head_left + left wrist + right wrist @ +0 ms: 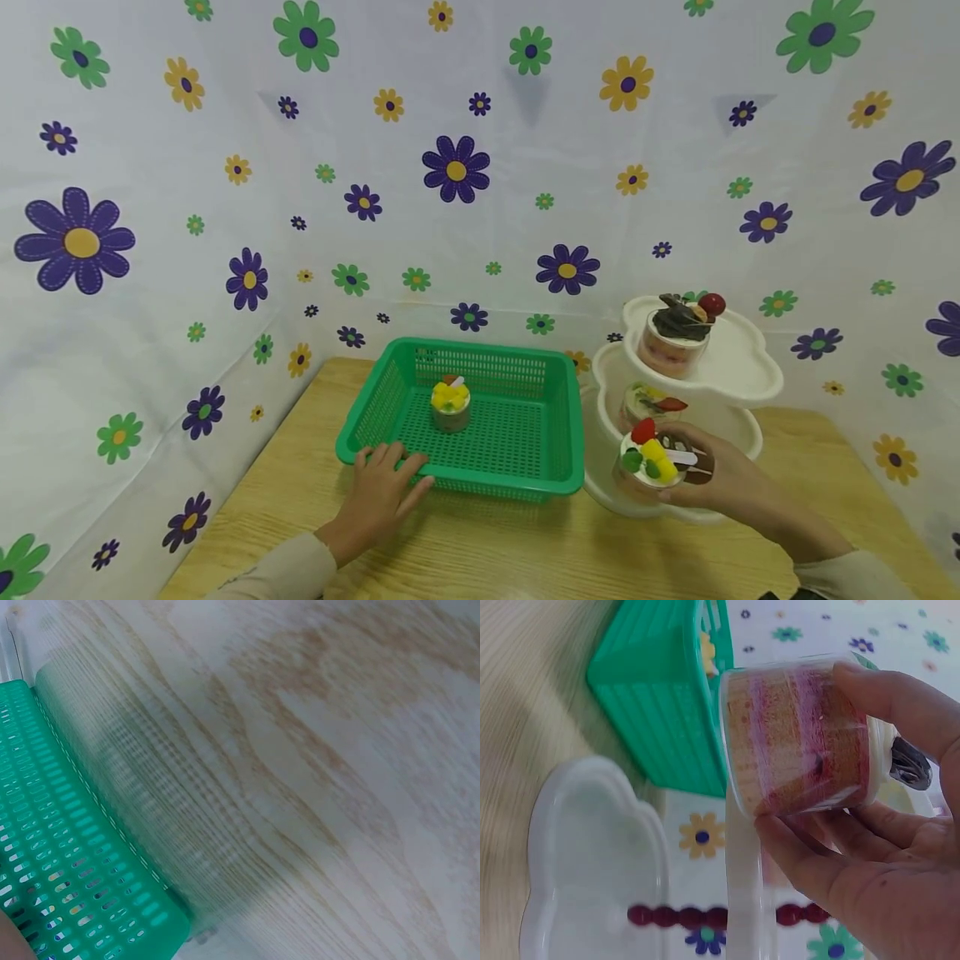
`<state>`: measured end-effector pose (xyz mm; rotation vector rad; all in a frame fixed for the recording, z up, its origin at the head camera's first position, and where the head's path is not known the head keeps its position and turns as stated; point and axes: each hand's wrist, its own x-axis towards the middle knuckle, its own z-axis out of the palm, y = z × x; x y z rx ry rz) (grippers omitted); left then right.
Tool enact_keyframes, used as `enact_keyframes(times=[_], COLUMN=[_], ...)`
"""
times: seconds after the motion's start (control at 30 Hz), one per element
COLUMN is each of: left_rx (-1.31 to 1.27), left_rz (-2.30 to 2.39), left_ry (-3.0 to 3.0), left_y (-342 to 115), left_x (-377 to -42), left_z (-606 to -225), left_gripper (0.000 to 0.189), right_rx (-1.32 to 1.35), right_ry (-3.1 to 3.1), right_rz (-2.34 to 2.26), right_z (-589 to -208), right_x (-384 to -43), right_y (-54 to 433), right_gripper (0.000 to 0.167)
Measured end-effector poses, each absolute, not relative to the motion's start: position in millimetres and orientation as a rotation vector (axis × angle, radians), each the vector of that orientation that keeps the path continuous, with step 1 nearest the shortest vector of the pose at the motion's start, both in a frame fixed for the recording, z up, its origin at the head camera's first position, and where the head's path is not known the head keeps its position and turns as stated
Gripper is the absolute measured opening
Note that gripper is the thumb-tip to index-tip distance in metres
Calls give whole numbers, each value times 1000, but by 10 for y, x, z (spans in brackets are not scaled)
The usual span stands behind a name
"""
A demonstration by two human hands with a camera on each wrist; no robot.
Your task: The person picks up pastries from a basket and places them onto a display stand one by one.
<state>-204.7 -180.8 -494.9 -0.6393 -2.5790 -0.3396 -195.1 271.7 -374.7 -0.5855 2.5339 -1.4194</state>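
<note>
My right hand holds a clear cake cup in front of the tiered stand. Its top carries a strawberry, yellow cubes, green leaves, a brown piece and a white tag. In the right wrist view, thumb and fingers grip the sides of the cake cup, which shows pink and brown layers. At the front left, my left hand grips the rim of a green basket, fingers bent over it. Inside the basket stands another cake cup topped with yellow cubes.
A white tiered stand is at the right, close beside the basket. On its top tier sits a chocolate-topped cake cup with a cherry; a further cake cup stands on the middle tier. Flower-printed sheeting backs the wooden table.
</note>
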Motion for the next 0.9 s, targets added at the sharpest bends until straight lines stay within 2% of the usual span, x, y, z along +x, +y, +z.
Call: enact_keyframes(times=[0.37, 0.63, 0.9], left_rx=[-641, -647, -657], left_rz=[-334, -327, -352], left_ry=[-2565, -2559, -2569], left_y=[-1814, -1820, -1796], left_x=[-2058, -2063, -2059], left_z=[-4958, -4978, -4941], left_gripper=[28, 29, 29], right_rx=[-432, -225, -308], right_ry=[2626, 2573, 2727], right_rz=[-1338, -1323, -1359], right_z=[-3743, -3742, -3768], right_x=[-1856, -1927, -2028], right_y=[3213, 3416, 3415], right_gripper=[69, 79, 82])
